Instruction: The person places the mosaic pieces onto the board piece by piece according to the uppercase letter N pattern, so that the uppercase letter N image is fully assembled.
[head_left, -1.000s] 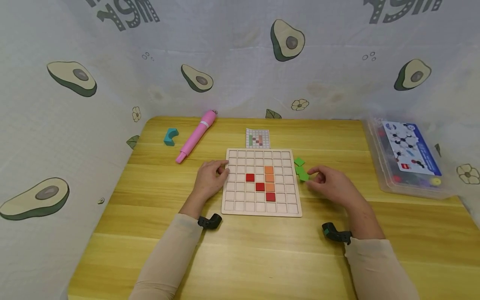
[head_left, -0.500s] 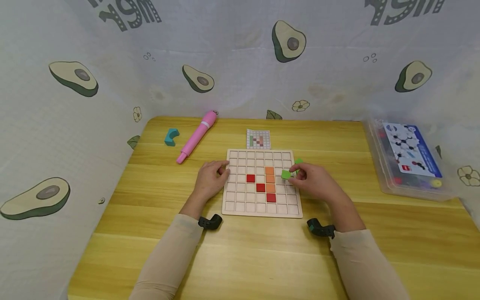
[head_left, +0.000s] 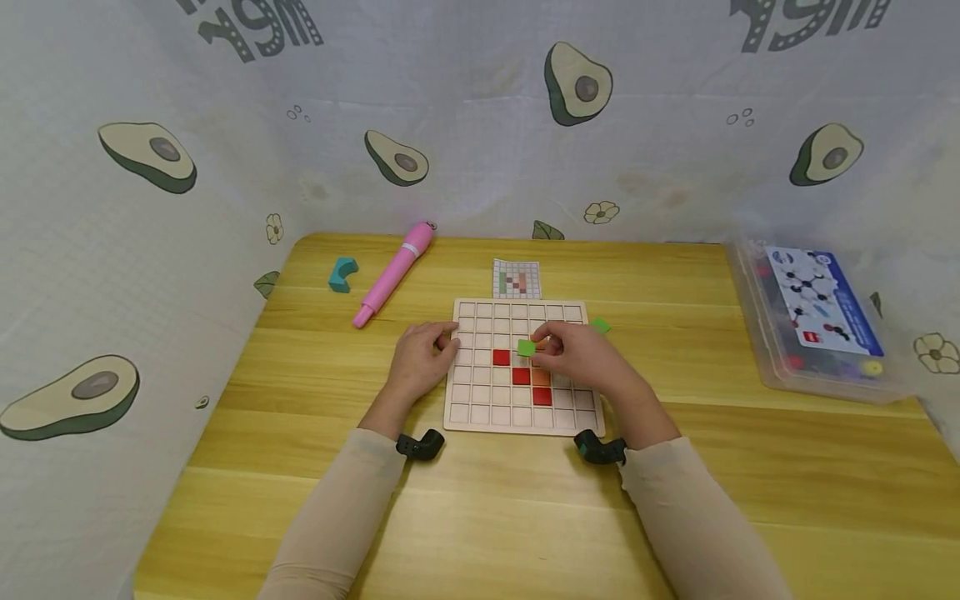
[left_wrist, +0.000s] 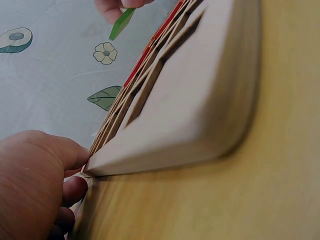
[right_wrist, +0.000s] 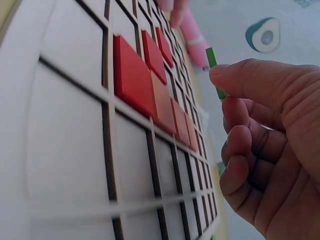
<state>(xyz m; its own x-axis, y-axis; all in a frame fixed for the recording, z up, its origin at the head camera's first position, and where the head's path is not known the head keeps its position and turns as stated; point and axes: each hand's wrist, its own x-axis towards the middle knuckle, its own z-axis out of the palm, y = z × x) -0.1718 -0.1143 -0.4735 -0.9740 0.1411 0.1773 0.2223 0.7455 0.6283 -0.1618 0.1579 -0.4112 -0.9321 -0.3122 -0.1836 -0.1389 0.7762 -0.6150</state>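
A wooden grid board (head_left: pixel 480 414) lies flat on the table. It holds red tiles (head_left: pixel 501 357) set on a diagonal and a column of orange tiles (head_left: pixel 541 377), partly covered by my right hand in the head view. My right hand (head_left: pixel 581 354) pinches a green square tile (head_left: pixel 527 348) between thumb and fingertips, above the board's middle; the right wrist view shows this tile (right_wrist: pixel 222 93) edge-on. At the board's left edge, my left hand (head_left: pixel 422 357) holds the rim with thumb and curled fingers. Another green tile (head_left: pixel 601 325) lies right of the board.
Behind the board stands a small pattern card (head_left: pixel 516 279). A pink pen-shaped stick (head_left: pixel 393 275) and a teal block with a curved notch (head_left: pixel 342 274) lie at the back left. A clear plastic box (head_left: pixel 817 308) sits at the right.
My right hand has picked up a green tile from beside the board and carried it left over the grid. My left hand stays at the board's edge.
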